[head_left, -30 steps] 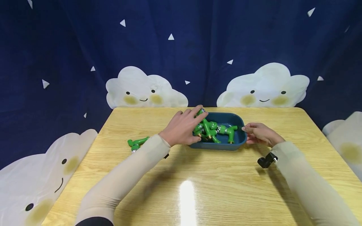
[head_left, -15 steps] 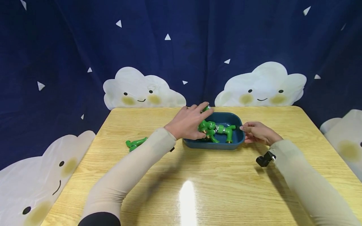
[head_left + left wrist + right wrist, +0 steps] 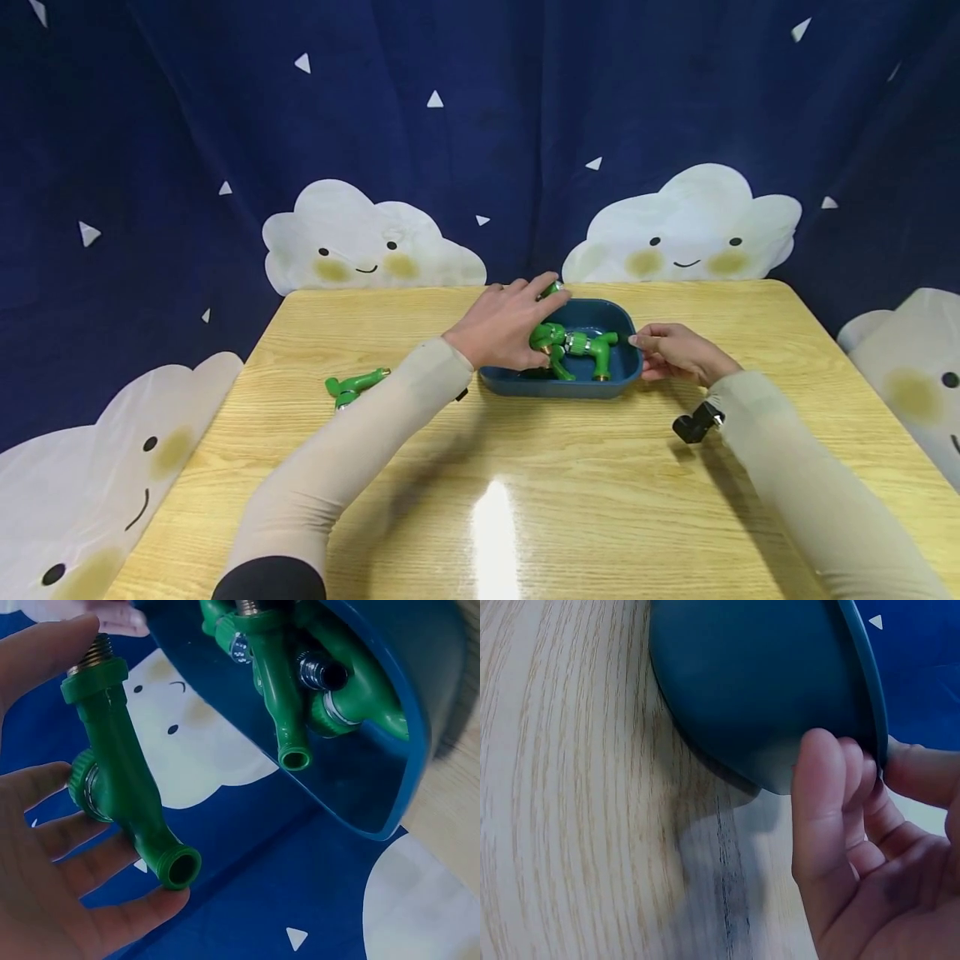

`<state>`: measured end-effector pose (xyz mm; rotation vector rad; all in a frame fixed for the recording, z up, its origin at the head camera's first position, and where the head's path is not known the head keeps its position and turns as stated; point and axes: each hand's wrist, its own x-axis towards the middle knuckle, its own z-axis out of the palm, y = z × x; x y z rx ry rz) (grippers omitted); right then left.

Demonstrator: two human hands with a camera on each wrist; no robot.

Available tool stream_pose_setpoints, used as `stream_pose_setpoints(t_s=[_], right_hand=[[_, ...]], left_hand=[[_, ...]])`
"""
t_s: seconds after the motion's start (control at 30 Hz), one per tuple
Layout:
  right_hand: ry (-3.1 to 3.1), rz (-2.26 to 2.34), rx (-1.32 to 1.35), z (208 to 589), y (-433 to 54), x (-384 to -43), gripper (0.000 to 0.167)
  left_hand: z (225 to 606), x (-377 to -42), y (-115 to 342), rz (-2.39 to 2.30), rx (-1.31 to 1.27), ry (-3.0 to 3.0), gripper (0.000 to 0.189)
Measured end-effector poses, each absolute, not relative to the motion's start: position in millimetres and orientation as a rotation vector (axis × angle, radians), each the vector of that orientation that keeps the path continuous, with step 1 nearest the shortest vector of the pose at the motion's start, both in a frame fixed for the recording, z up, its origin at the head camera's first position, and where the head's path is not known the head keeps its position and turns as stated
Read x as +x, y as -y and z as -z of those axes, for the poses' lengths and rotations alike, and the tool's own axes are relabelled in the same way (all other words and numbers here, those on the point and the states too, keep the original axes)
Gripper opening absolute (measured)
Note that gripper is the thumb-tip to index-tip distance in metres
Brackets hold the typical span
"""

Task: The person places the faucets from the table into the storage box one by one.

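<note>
My left hand (image 3: 501, 327) holds a green plastic tap (image 3: 124, 772) over the left part of a dark blue bin (image 3: 555, 388). In the left wrist view, the thumb presses its threaded brass end and a finger supports the spout. My palm hides most of this tap in the head view. Several similar green taps (image 3: 600, 348) lie jumbled inside the bin. At the bin's right end, my right hand (image 3: 678, 354) pinches the rim between thumb and curled fingers. Another green tap (image 3: 356, 387) lies on the table left of the bin, partly behind my left sleeve.
The bin stands towards the back of a wooden table (image 3: 420, 475). Behind the table hangs a dark blue curtain (image 3: 517, 125) with white clouds and triangles. A small black wrist mount (image 3: 697, 422) hangs under my right sleeve.
My left hand has moved slightly right over the bin with the tap, whose body has turned mostly out of sight behind the palm. My right hand stays on the rim. The head view has shifted slightly.
</note>
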<state>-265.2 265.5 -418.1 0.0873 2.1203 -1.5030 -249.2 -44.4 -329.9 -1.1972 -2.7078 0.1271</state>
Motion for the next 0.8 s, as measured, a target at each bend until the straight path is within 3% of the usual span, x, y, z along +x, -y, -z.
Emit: stream_pose_setpoints(t_s=[0.8], right_hand=[[-2.091, 1.536, 0.081, 417, -266, -264, 0.024]], left_hand=[[338, -265, 21, -0.099, -1.330, 2.854, 0.092]])
